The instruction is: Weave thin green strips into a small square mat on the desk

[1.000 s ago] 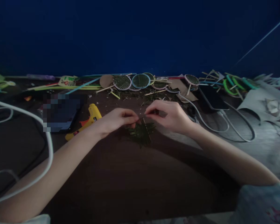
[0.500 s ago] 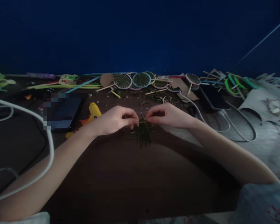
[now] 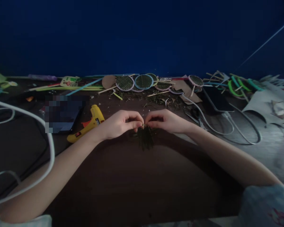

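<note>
At the middle of the dark table, a small woven piece of dark green strips (image 3: 145, 138) with ragged ends hangs or lies just under my fingertips. My left hand (image 3: 125, 124) is closed in a pinch at its upper left edge. From the other side my right hand (image 3: 162, 120) pinches the top edge, thumb against forefinger. The fingertips of both hands almost meet over a thin pale green strip at the top. My fingers cover part of the weave, and the lower ends are dim.
A yellow glue gun (image 3: 96, 118) lies by my left forearm, with a dark tablet (image 3: 73, 115) beyond. Scissors (image 3: 198, 118) and a phone (image 3: 217, 99) with a white cable are at right. Small round woven discs (image 3: 144, 81) with sticks line the back among scraps. Another white cable (image 3: 52, 148) crosses at left.
My hands have come closer together, the right one shifting left, and their fingertips now nearly touch over the weave. The scissors at right show more.
</note>
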Tool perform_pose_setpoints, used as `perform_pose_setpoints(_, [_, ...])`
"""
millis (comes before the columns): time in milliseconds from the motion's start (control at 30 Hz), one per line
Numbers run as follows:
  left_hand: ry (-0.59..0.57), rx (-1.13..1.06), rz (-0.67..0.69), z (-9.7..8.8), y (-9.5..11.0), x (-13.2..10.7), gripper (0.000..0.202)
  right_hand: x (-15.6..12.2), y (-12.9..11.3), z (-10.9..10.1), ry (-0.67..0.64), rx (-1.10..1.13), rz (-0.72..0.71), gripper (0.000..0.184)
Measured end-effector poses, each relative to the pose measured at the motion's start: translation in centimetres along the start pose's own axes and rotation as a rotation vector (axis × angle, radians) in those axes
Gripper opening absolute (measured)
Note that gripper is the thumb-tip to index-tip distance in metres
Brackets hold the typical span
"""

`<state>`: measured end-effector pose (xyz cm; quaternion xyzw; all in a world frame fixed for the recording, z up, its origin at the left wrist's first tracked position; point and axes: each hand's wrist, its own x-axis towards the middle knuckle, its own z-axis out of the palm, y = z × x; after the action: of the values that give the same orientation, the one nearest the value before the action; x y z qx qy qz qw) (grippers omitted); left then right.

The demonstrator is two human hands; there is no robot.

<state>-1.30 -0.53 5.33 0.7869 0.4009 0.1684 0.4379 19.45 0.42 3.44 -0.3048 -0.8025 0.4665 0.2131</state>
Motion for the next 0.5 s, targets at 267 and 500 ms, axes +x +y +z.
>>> perform_pose_setpoints(267, [0.063, 0.282, 0.019, 0.51, -0.46, 0.32, 0.016, -0.13, -0.36, 0.14, -0.017, 0.044, -0.039, 0.013])
perform_pose_setpoints(500, [0.092, 0.317, -0.011, 0.08, 0.09, 0.13, 0.017, -0.05, -0.68, -0.29, 0.027, 0.015, 0.037, 0.014])
